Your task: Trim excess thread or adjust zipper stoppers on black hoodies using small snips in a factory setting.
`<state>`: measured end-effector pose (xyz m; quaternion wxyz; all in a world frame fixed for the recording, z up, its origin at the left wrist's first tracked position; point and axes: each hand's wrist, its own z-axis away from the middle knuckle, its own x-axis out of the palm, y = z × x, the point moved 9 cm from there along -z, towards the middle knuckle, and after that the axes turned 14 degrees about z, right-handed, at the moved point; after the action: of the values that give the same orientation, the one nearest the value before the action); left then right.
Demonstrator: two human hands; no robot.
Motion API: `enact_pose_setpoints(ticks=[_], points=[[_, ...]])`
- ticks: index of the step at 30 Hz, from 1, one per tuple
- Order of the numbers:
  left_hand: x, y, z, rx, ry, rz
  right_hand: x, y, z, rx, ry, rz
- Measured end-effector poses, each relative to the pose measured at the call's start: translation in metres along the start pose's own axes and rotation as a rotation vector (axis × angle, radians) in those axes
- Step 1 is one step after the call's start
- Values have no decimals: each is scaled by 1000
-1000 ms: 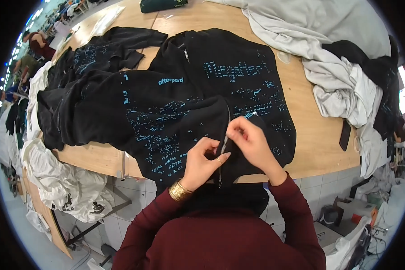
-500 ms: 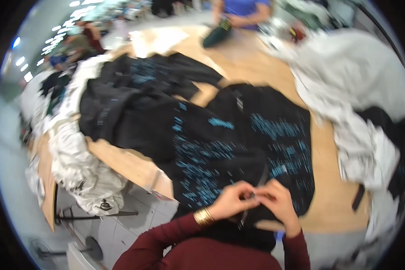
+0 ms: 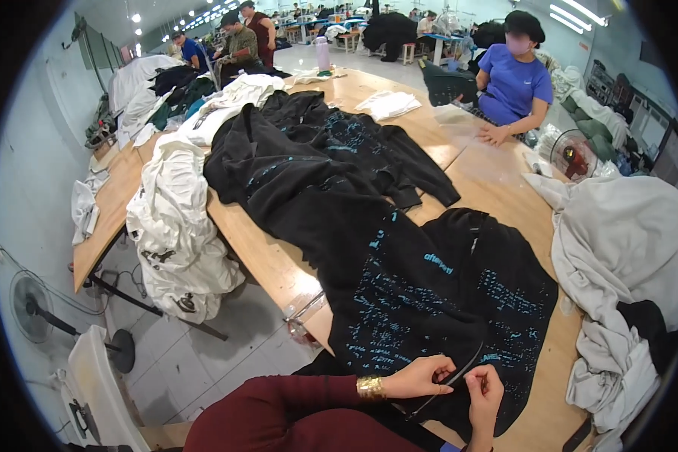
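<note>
View lifted, showing room [image 3: 320, 59] beyond wooden table [image 3: 497, 172]; hands [image 3: 418, 378] narrow at zipper [image 3: 469, 364], grip unclear.

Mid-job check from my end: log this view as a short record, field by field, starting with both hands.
Left hand: at the zip, thumb and fingers around it; firmness of grip unclear
Right hand: just right of the zip, fingers curled; whether it holds anything is unclear
Garment: black with blue print, spread on the wooden table
Left side: white cloth hanging over the table edge
Right side: pale grey cloth, heaped
Across: co-worker in a blue top
</note>
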<state>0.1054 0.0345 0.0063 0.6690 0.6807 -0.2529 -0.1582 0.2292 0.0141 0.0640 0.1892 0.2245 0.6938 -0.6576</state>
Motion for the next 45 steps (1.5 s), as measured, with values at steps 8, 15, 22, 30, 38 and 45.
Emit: enact_pose_setpoints(ticks=[8, 15, 22, 30, 38, 45], points=[[0, -3, 5, -37, -7, 56, 12, 1, 17, -56, -89, 161], [-14, -11, 1, -64, 2, 89, 25, -2, 2, -97, -3, 106], [-3, -2, -1, 17, 33, 42, 18, -4, 14, -242, 209, 326], [4, -3, 4, -52, 20, 50, -25, 14, 33, 76, 254, -76], [-11, 0, -1, -114, 97, 118, -40, 46, 31, 247, 158, 339], [7, -18, -5, -231, 8, 184, 3, 48, 33, 346, 185, -145]])
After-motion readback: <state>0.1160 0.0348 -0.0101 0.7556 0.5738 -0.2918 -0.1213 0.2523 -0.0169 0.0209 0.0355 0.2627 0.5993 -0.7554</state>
